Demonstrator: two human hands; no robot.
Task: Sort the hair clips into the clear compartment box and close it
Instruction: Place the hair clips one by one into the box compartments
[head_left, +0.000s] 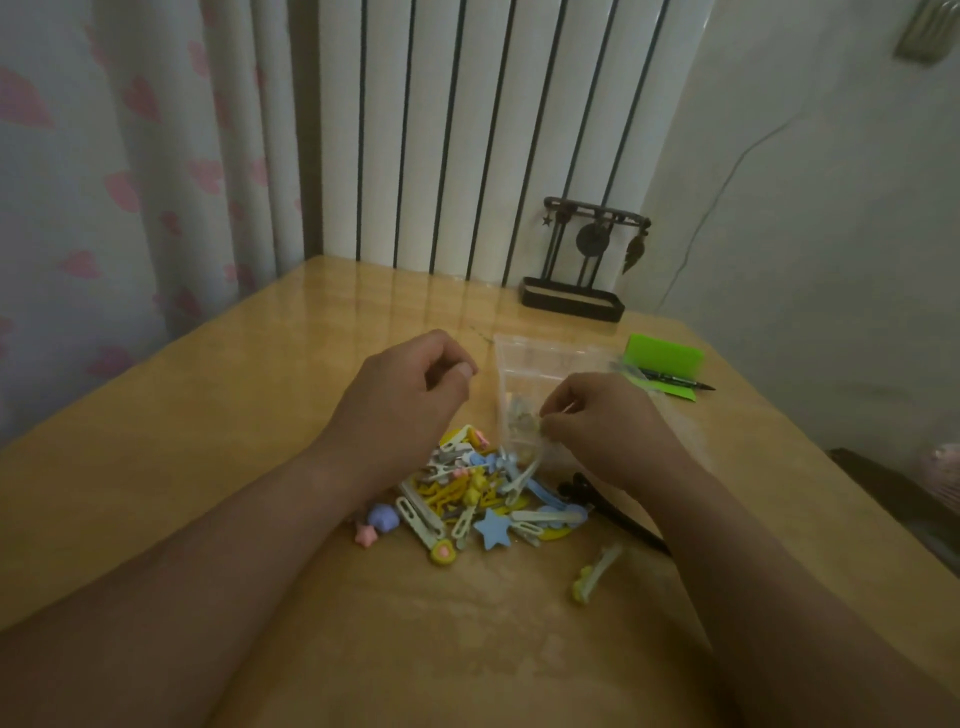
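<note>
Well inside the table (208, 415) edges, right hand (613, 431) pinches perhaps a clear bag (540, 364); left hand (400, 400) curls empty.

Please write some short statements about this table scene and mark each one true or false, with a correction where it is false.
1. The pile of hair clips lies on the table. True.
2. The green card lies left of the pile. False: it lies to the far right, with a pen on it.
3. One yellow clip lies apart from the pile. True.
4. The right hand rests flat on the table. False: its fingers pinch at the clear container.
</note>
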